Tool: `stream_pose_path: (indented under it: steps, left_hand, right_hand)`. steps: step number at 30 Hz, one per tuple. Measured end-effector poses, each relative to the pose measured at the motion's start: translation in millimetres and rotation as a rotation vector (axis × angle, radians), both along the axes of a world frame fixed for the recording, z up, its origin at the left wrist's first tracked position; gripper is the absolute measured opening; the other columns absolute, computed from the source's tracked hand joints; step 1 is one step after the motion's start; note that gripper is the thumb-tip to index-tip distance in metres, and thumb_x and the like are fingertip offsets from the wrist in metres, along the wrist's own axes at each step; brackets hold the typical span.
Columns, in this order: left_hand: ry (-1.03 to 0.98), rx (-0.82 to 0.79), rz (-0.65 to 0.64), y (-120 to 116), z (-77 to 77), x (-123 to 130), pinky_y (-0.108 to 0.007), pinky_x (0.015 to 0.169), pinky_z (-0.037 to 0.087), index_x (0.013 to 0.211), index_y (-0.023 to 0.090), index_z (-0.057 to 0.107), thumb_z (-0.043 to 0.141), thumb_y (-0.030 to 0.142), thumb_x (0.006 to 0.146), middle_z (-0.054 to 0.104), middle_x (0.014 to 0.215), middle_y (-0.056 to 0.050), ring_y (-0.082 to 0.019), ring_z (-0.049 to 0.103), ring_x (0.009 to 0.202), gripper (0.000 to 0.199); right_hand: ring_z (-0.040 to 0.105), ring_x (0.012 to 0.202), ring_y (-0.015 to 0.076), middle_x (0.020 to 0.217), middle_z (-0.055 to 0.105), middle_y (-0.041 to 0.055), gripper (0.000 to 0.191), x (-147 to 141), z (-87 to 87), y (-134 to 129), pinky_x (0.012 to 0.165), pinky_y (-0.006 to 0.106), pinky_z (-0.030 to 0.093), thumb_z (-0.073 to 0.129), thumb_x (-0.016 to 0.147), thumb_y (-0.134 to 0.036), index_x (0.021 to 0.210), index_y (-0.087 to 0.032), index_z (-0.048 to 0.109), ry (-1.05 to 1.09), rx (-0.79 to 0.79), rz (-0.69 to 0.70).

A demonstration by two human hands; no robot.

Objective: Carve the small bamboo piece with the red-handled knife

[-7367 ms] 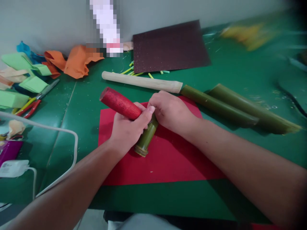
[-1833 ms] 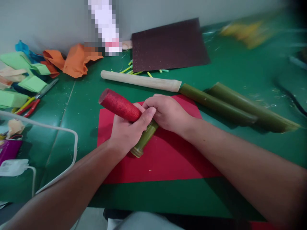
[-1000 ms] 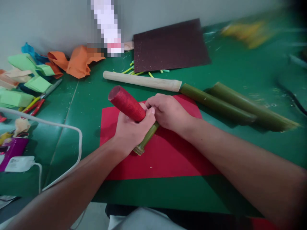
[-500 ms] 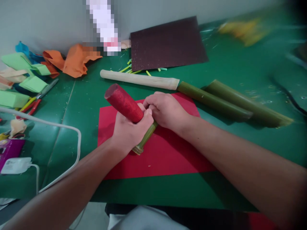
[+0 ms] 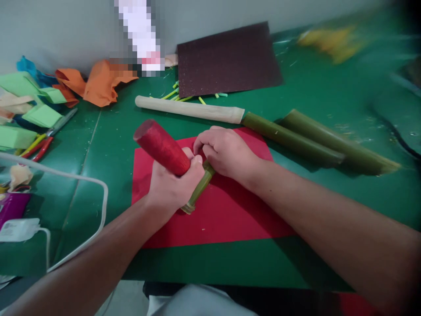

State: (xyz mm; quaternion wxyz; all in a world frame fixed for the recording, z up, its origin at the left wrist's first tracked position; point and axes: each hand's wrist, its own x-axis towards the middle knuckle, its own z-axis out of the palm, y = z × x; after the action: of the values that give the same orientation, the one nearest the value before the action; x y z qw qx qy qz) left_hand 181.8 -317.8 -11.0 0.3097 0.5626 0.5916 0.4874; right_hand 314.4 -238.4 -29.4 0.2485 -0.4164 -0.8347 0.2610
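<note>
My left hand (image 5: 173, 184) is closed around a red tube (image 5: 161, 147), which looks like painted bamboo. The tube tilts up to the left, its round end towards the upper left. Below and beside that hand a thin green bamboo piece (image 5: 202, 184) slants across a red sheet (image 5: 226, 215). My right hand (image 5: 226, 151) is curled over the upper end of this piece, fingers bent towards the left hand. The fingertips and whatever lies beneath them are hidden. A small gap separates the two hands.
Behind lie a pale stick (image 5: 190, 109), two thick green bamboo pieces (image 5: 296, 140) and a dark brown sheet (image 5: 226, 61). To the left are orange paper (image 5: 100, 85), green paper (image 5: 19, 87), scissors (image 5: 44, 142), a white cable (image 5: 103, 202) and a white plug (image 5: 19, 230).
My left hand has shifted slightly left and down with the red tube, widening the gap to my right hand. More of the thin bamboo shows. My right hand has barely moved.
</note>
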Motion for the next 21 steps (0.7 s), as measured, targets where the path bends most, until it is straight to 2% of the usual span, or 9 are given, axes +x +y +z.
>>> stream_pose_path:
  steps: [4,10,13,16,21]
  left_hand:
    - [-0.015,-0.015,0.032,-3,0.1,0,-0.017,0.037,0.035,0.052,0.018,0.051,0.061,0.019,0.079,0.043,0.044,0.005,-0.005,0.041,0.038,0.029]
    - [-0.032,-0.016,-0.032,-1,0.0,-6,-0.015,0.04,0.039,0.053,0.018,0.054,0.064,0.021,0.08,0.046,0.045,0.005,-0.005,0.043,0.039,0.029]
    - [-0.144,-0.103,0.01,2,2.0,-8,-0.016,0.034,0.035,0.056,0.019,0.055,0.063,0.026,0.083,0.046,0.042,0.005,-0.005,0.041,0.035,0.029]
    - [-0.214,-0.109,0.057,5,2.7,-6,-0.016,0.033,0.033,0.059,0.019,0.057,0.062,0.032,0.085,0.048,0.044,0.005,-0.006,0.044,0.036,0.028]
    - [-0.179,-0.094,-0.024,9,0.9,1,-0.016,0.036,0.037,0.058,0.018,0.055,0.068,0.033,0.082,0.051,0.048,0.004,-0.005,0.046,0.04,0.031]
  right_hand:
    - [0.056,0.081,0.0171,0.081,0.07,0.0038,0.028,0,1.7,0,0.073,0.03,0.039,0.043,0.08,-0.008,0.074,-0.018,0.068,-0.027,-0.024,0.0]
    - [0.056,0.08,0.0165,0.081,0.069,0.0027,0.028,2,-3.0,0,0.072,0.029,0.039,0.042,0.081,-0.009,0.077,-0.018,0.069,-0.025,0.033,0.013]
    - [0.055,0.081,0.0169,0.081,0.068,0.0037,0.029,4,-2.9,0,0.074,0.029,0.04,0.041,0.079,-0.007,0.078,-0.018,0.068,-0.008,0.077,0.057]
    - [0.055,0.08,0.0169,0.081,0.067,0.0044,0.028,4,-1.1,-1,0.072,0.029,0.04,0.041,0.078,-0.006,0.078,-0.017,0.066,0.009,0.094,0.083]
    - [0.055,0.075,0.0155,0.076,0.066,0.0028,0.023,3,0.3,-3,0.068,0.028,0.038,0.046,0.085,-0.012,0.072,-0.019,0.064,0.03,0.074,0.057]
